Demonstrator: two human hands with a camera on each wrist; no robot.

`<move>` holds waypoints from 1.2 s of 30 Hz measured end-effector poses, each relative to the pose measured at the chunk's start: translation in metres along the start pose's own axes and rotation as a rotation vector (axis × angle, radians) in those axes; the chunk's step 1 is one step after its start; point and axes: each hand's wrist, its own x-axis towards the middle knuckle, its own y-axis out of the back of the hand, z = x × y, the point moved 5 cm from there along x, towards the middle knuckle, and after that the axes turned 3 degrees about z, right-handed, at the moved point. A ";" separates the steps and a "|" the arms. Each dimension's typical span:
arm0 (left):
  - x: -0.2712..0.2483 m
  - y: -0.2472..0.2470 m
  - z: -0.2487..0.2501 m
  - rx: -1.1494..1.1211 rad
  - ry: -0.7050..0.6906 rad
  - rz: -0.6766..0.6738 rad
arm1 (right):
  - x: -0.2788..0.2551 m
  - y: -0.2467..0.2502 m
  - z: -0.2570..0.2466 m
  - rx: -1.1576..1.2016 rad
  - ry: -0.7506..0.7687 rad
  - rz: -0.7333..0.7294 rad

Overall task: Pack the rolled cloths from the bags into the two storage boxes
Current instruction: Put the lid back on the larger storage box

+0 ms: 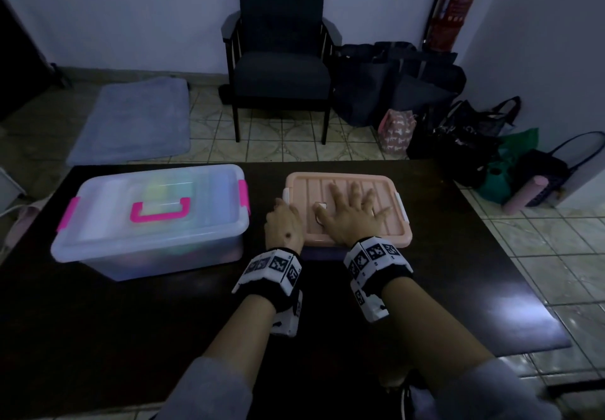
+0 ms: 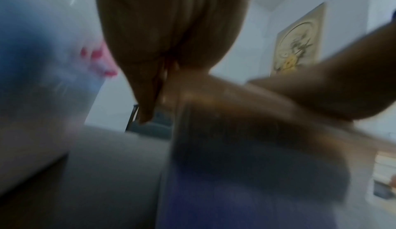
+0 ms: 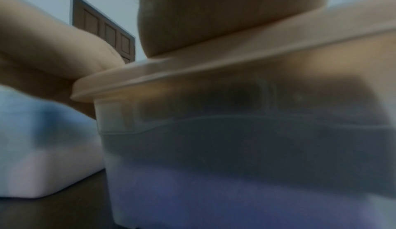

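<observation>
A box with a peach lid [image 1: 307,187] stands right of centre on the dark table [image 1: 131,321]. My right hand [image 1: 352,210] lies flat on that lid with its fingers spread. My left hand [image 1: 283,223] is at the lid's left edge, with its fingers curled down over the rim by the white clip. The right wrist view shows the translucent box wall [image 3: 235,148] close up, with dark and purple cloth dimly behind it. To the left stands a clear storage box [image 1: 147,239] with pink latches and handle. Its lid is on, and pale coloured rolls show inside. A pink rolled cloth [image 1: 523,195] sticks out of a dark bag [image 1: 543,174] on the floor.
Beyond the table stand a dark armchair [image 1: 281,69], several dark bags [image 1: 393,82] and a red fire extinguisher [image 1: 453,10]. A grey mat [image 1: 137,118] lies on the tiled floor at the left. A green bag [image 1: 504,170] sits beside the table's right edge.
</observation>
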 end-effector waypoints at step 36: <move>0.127 0.086 -0.041 0.430 0.051 0.053 | 0.084 0.003 -0.036 0.033 0.000 0.040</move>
